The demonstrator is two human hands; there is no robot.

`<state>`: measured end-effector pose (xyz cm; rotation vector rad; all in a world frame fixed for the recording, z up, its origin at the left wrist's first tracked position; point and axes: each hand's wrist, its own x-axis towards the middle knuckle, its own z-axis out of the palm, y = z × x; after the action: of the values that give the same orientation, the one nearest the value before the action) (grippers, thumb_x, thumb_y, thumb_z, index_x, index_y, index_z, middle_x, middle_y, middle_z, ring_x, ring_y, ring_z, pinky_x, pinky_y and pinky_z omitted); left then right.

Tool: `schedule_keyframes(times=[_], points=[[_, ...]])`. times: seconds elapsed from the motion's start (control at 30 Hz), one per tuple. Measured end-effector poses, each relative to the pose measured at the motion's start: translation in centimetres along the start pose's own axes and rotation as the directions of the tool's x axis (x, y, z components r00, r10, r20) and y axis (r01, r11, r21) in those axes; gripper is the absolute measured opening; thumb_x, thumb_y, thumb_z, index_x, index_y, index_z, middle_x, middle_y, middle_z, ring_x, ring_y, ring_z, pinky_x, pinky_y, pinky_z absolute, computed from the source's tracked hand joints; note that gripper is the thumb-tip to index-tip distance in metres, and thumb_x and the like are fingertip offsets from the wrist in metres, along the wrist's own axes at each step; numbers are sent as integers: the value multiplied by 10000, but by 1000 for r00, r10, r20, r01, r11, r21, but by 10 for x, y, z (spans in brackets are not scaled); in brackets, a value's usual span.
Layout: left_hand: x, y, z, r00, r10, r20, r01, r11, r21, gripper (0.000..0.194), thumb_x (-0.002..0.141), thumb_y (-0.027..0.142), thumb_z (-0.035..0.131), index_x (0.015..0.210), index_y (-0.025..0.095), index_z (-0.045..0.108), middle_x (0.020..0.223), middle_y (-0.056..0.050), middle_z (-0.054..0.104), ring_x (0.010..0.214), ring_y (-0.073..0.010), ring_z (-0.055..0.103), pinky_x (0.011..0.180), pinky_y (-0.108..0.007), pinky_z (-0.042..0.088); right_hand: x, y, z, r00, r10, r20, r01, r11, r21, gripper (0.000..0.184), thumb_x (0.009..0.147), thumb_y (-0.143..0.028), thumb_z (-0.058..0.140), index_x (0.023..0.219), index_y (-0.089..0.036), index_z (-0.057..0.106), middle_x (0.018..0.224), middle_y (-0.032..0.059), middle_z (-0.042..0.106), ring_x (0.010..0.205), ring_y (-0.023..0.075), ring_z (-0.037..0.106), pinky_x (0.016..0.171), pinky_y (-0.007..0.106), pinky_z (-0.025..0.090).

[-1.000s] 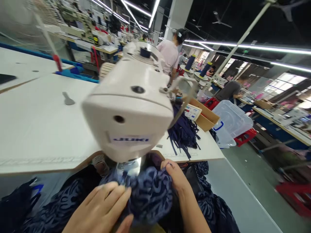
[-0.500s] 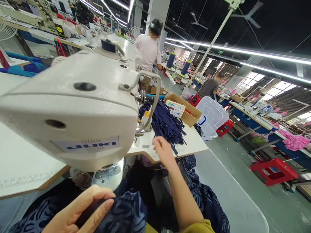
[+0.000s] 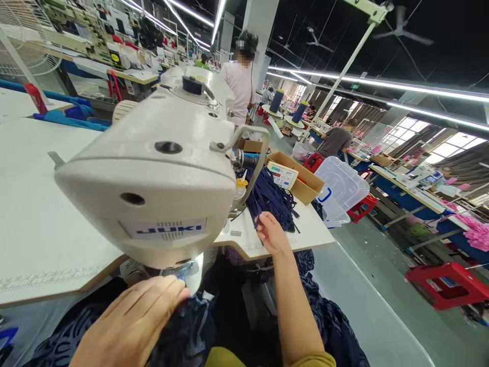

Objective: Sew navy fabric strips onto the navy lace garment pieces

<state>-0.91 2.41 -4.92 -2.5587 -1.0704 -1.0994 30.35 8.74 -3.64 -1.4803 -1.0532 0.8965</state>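
At the lower left, my left hand (image 3: 133, 316) is closed on navy patterned fabric (image 3: 194, 326), its fingertips beside the sewing machine's (image 3: 153, 188) free arm (image 3: 196, 275). The machine's head hides the needle area. My right hand (image 3: 272, 233) reaches over the table's front edge, with thumb and fingers pinched on a thin navy fabric strip (image 3: 256, 220). That strip lies at the near side of a heaped pile of navy strips (image 3: 273, 199) on the white tabletop (image 3: 309, 232).
Behind the pile stand a control panel (image 3: 282, 175) and an open cardboard box (image 3: 309, 183). A clear plastic bin (image 3: 340, 186) is farther right, with a red stool (image 3: 446, 285) on the floor. A person in a pink shirt (image 3: 239, 89) stands beyond the machine.
My right hand has closed on a strip at the pile. My left hand has turned palm down and moved up toward the machine's free arm with the fabric. The view has shifted slightly.
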Motion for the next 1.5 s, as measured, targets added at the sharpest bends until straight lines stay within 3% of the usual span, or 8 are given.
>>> schedule_keyframes(times=[0.13,0.3,0.4,0.6,0.73,1.03,1.23,1.5], points=[[13,15,-9,991,125,44,-130,983,126,297,953,353,422,1057,194,649,1037,-58,694,952,-234,628,974,-423,392,-47,-8,26,980,66,187,-110,966,235,314,752,-494,584,784,-216,442,705,-22,492,479,57,337,384,149,254],[11,18,-16,990,126,70,-124,992,-22,270,938,179,453,1168,159,593,1183,-49,660,1119,-159,584,1087,-329,350,-88,-16,69,852,38,522,-313,836,451,262,759,-347,670,928,-217,519,686,-53,485,452,50,384,374,145,307],[1,11,-15,993,64,100,-46,984,-172,333,922,142,477,1246,186,538,1235,-28,639,1168,-141,570,1125,-324,350,-92,-16,83,888,-19,460,-165,920,356,184,806,-315,610,927,-211,519,694,-62,483,454,54,401,412,171,345],[-10,4,-8,965,-248,80,260,898,-355,264,906,335,551,1160,283,598,1136,63,690,1161,-145,585,1013,-227,461,-92,-19,94,939,-115,324,68,986,153,106,834,-213,552,920,-215,489,681,-73,413,593,88,389,575,204,353],[-7,7,-7,984,-145,104,170,935,-310,300,923,328,520,1212,271,571,1201,47,661,1205,-157,549,1023,-250,453,-98,-19,101,954,-76,290,44,992,115,117,816,-213,562,905,-210,486,673,-74,401,589,95,368,581,216,339],[15,5,-11,983,183,26,-179,978,-111,261,922,215,529,1169,153,585,1129,-27,693,1131,-126,599,1118,-313,362,-98,-13,109,942,9,337,-143,916,376,221,779,-197,586,992,-207,525,765,-44,493,702,112,467,700,241,386],[10,5,-11,994,89,58,-89,996,-15,283,919,283,548,1198,252,583,1161,5,685,1032,-119,641,1073,-313,308,-97,-14,109,941,16,338,-171,885,434,219,772,-181,606,971,-229,530,722,-49,480,743,130,513,754,257,416],[1,-3,-14,992,-16,127,33,991,-132,285,945,267,471,1218,226,545,1134,-11,694,1010,-132,649,954,-287,378,-100,-15,112,953,61,297,-191,882,431,210,755,-165,604,939,-235,529,687,-56,433,734,138,513,736,264,423]])
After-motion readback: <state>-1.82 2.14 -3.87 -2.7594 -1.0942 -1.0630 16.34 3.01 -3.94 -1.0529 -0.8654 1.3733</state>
